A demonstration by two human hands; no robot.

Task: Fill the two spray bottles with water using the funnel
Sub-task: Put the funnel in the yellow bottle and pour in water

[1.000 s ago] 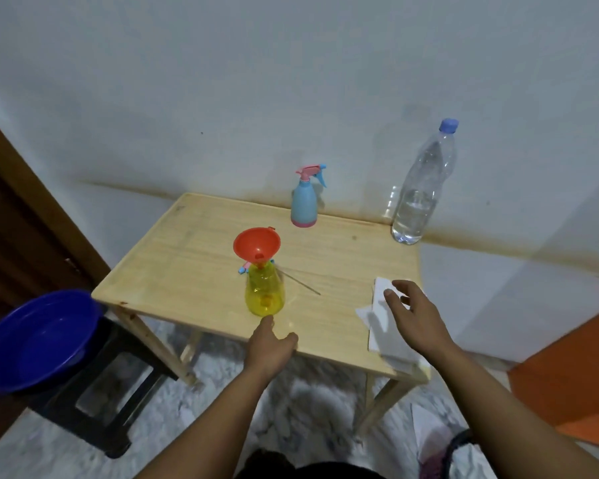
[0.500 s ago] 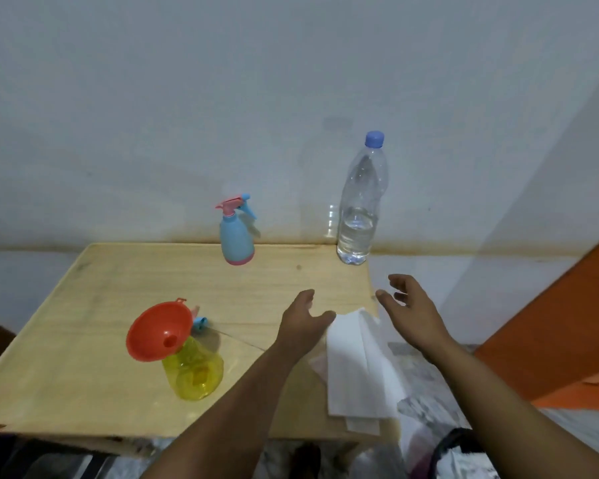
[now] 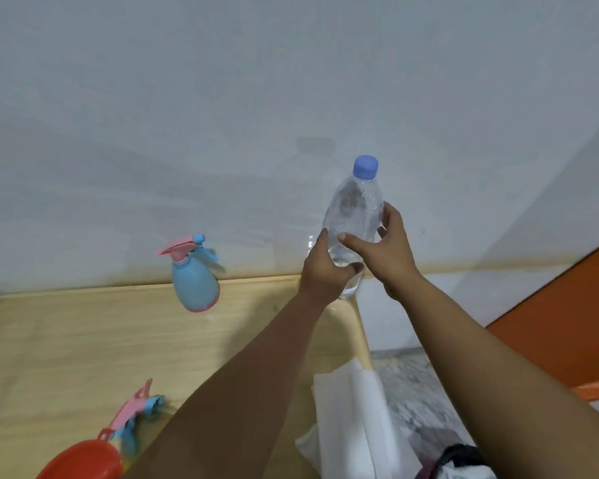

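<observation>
I saw the clear water bottle (image 3: 355,216) upright at the counter's (image 3: 83,340) far right corner, blue cap (image 3: 365,167) on, with a little water low in it. My left hand (image 3: 324,271) was wrapped around its lower body, fingers curled about it; my right hand (image 3: 389,250) had thumb and fingers spread against its upper side. The blue spray bottle (image 3: 195,281) stood near the wall, sprayer on. The orange funnel (image 3: 83,461) showed at the bottom edge, a loose pink-and-blue sprayer head (image 3: 140,409) just beside it. White paper (image 3: 353,420) lay at the counter's right edge.

A blue spray bottle (image 3: 196,286), loose spray head (image 3: 140,406) and white paper (image 3: 351,409) are carried by the wooden table (image 3: 66,344).
</observation>
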